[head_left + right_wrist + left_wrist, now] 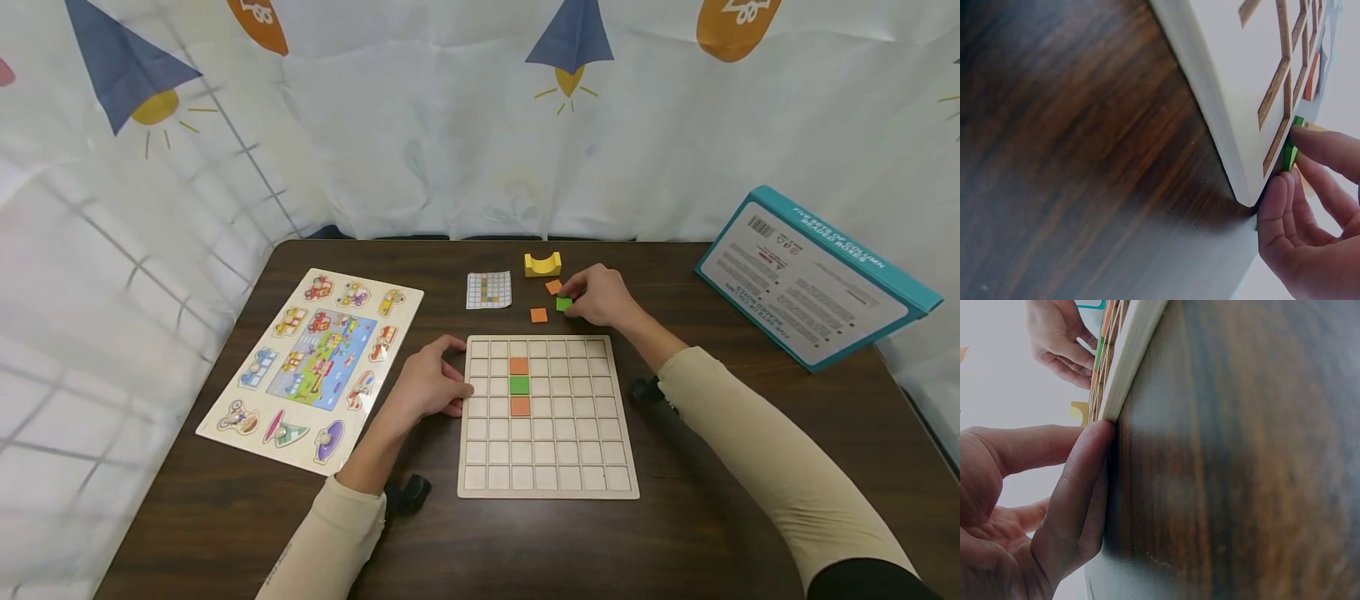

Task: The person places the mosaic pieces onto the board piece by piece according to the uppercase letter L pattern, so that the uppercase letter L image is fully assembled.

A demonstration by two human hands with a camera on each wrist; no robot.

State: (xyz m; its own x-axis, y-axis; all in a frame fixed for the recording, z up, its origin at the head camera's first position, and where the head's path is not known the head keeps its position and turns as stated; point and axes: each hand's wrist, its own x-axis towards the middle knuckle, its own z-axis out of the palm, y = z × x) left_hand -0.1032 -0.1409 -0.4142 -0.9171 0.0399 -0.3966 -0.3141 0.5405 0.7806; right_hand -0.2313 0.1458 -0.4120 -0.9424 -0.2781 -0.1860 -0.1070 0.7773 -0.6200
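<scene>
One green tile (564, 305): your right hand (600, 297) pinches it; lift level, relaxed left hand (427, 379) steadying the board (567, 429) at left

Dk brn wood tbl (697, 533), wht printed curtain (450, 125) hung behind.
</scene>
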